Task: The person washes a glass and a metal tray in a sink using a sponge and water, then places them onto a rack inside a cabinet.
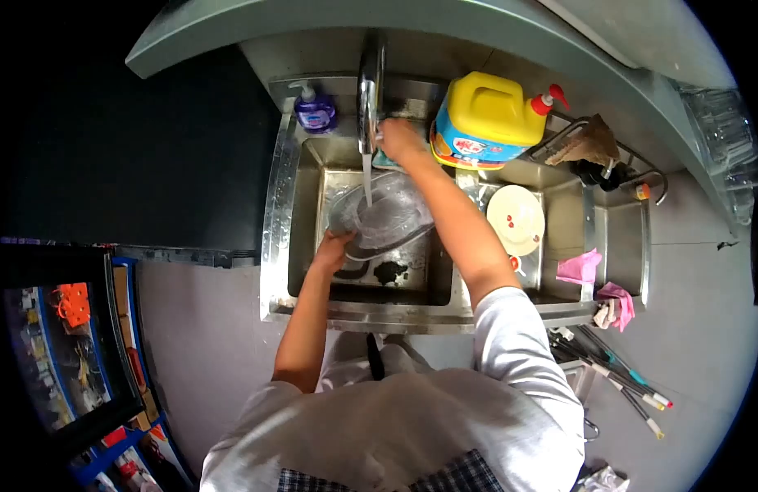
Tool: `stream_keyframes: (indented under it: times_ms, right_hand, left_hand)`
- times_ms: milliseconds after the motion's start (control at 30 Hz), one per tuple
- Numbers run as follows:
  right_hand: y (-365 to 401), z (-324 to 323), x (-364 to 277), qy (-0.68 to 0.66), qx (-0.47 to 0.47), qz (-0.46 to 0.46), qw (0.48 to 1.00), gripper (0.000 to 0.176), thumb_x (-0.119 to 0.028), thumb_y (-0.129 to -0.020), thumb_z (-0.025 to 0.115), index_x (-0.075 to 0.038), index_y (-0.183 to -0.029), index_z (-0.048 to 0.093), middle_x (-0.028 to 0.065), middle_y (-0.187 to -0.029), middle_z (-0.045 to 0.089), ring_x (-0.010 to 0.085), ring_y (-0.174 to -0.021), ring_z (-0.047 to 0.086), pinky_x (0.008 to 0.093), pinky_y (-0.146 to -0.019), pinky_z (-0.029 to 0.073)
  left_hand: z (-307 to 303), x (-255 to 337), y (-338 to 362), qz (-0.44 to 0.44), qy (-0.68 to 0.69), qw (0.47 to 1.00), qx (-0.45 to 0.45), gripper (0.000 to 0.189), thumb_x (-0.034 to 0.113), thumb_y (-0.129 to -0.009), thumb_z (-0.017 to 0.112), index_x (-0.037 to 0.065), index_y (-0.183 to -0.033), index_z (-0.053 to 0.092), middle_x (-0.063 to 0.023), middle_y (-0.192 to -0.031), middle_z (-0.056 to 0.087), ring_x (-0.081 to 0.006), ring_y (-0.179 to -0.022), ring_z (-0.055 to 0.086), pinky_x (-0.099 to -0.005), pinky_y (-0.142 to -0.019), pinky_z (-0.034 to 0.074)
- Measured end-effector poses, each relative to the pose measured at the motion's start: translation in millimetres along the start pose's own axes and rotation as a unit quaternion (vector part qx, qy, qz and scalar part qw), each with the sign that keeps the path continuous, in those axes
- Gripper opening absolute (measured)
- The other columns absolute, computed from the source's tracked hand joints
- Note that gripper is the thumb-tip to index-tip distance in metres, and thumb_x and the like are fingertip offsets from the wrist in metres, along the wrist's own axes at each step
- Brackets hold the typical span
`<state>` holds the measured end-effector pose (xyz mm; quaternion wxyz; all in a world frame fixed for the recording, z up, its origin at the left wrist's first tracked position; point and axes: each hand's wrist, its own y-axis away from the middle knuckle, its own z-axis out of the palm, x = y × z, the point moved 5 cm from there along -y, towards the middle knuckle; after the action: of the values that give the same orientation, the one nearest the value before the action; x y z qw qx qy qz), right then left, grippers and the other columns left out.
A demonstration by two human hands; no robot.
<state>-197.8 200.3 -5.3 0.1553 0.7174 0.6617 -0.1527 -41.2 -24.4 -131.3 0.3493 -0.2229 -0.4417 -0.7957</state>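
Water runs from the chrome faucet (369,98) into a clear plastic bowl (387,209), which is tilted over the left sink basin (305,246). My left hand (334,251) is closed on the bowl's near left rim. At the faucet's right side, my right hand (401,141) is closed, its fingertips against or just beside the spout; what they grip is hidden. A greenish sponge (384,161) shows partly under that hand. The bowl's far right side is partly covered by my right forearm.
A purple soap bottle (315,110) stands at back left, a yellow detergent jug (487,115) at back right. The right basin holds a cream plate (516,220) with red bits; a pink cloth (579,267) hangs on its divider. Mop handles (612,365) lie on the floor.
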Motion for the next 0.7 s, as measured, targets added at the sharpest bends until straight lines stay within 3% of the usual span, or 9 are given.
stream_keyframes:
  times_ms: [133,267,333,367,433,500,533,633,700]
  right_hand:
    - [-23.5,-17.2,9.7,0.060,0.004,-0.060,0.996,0.025,-0.025,-0.073,0.068,-0.007,-0.090,0.066,0.0151,-0.095,0.066,0.0359,-0.091,0.062,0.0440,-0.079,0.050]
    - [35.1,-35.3,31.9,-0.140,0.105,-0.059,0.983,0.029,-0.024,-0.071,0.071,-0.005,-0.091,0.064,0.0171,-0.087,0.065,0.0369,-0.086,0.062,0.0447,-0.074,0.049]
    - [87.8,-39.7,48.9,-0.228,0.090,-0.059,0.968,0.033,-0.008,-0.067,0.073,0.000,-0.096,0.061,0.0178,-0.085,0.064,0.0312,-0.078,0.064,0.0368,-0.070,0.050]
    - [113.4,-45.8,49.0,-0.215,0.109,-0.068,0.968,0.031,-0.006,-0.068,0.072,0.000,-0.095,0.059,0.0156,-0.082,0.063,0.0285,-0.076,0.064,0.0354,-0.069,0.050]
    - [151.5,-28.9,62.9,-0.206,0.117,0.050,0.970,0.027,-0.007,-0.069,0.072,0.000,-0.091,0.058,0.0172,-0.087,0.060,0.0318,-0.084,0.060,0.0389,-0.072,0.049]
    - [187.1,-39.9,41.2,0.017,0.214,0.029,0.976,0.024,-0.009,-0.071,0.070,-0.001,-0.089,0.057,0.0193,-0.095,0.053,0.0365,-0.091,0.053,0.0436,-0.075,0.046]
    - [194.7,-33.2,43.3,0.067,0.203,0.014,0.977,0.025,-0.010,-0.072,0.070,-0.002,-0.093,0.058,0.0207,-0.100,0.047,0.0395,-0.094,0.047,0.0468,-0.076,0.043]
    - [213.1,-12.5,42.9,0.104,0.077,0.082,0.988,0.029,-0.024,-0.078,0.064,-0.003,-0.098,0.060,0.0190,-0.102,0.051,0.0369,-0.096,0.052,0.0433,-0.077,0.049]
    - [232.5,0.5,45.7,0.124,-0.020,0.059,0.990,0.031,-0.026,-0.079,0.061,-0.003,-0.100,0.060,0.0189,-0.102,0.053,0.0362,-0.095,0.055,0.0425,-0.075,0.051]
  left_hand:
    - [4.9,11.8,6.5,-0.003,-0.003,1.000,0.003,0.028,0.001,-0.084,0.062,0.002,-0.112,0.058,-0.0069,-0.102,0.065,-0.0209,-0.097,0.061,-0.0354,-0.080,0.051]
    - [-13.6,7.5,10.1,-0.006,-0.051,0.999,-0.007,0.029,0.000,-0.085,0.062,0.004,-0.113,0.059,-0.0055,-0.107,0.063,-0.0193,-0.099,0.059,-0.0343,-0.082,0.048]
    - [-15.4,6.1,20.8,0.006,-0.068,0.998,-0.005,0.030,0.000,-0.084,0.062,0.004,-0.113,0.059,-0.0053,-0.107,0.063,-0.0189,-0.100,0.059,-0.0341,-0.082,0.048]
    - [-19.5,1.0,22.4,0.006,-0.061,0.998,-0.014,0.029,-0.001,-0.083,0.063,0.003,-0.112,0.060,-0.0050,-0.106,0.064,-0.0190,-0.101,0.058,-0.0340,-0.083,0.047]
    - [-4.7,3.0,40.1,0.003,-0.047,0.999,-0.006,0.029,-0.002,-0.083,0.062,0.004,-0.111,0.060,-0.0049,-0.105,0.064,-0.0187,-0.101,0.058,-0.0340,-0.084,0.046]
    - [7.0,-4.2,48.9,0.026,-0.045,0.999,-0.016,0.038,-0.007,-0.080,0.059,0.003,-0.117,0.056,-0.0081,-0.109,0.062,-0.0214,-0.102,0.059,-0.0339,-0.087,0.047]
    - [12.0,-11.3,52.4,0.040,-0.037,0.998,-0.020,0.039,-0.007,-0.080,0.059,0.003,-0.118,0.055,-0.0083,-0.110,0.062,-0.0214,-0.103,0.059,-0.0341,-0.088,0.046]
    - [26.5,-15.5,59.4,0.084,-0.044,0.995,0.015,0.042,-0.006,-0.079,0.060,0.003,-0.120,0.053,-0.0080,-0.111,0.061,-0.0207,-0.104,0.057,-0.0341,-0.090,0.044]
    - [26.9,-23.3,57.5,0.089,-0.035,0.995,-0.004,0.043,-0.006,-0.079,0.060,0.003,-0.121,0.052,-0.0077,-0.111,0.061,-0.0204,-0.103,0.056,-0.0339,-0.089,0.044]
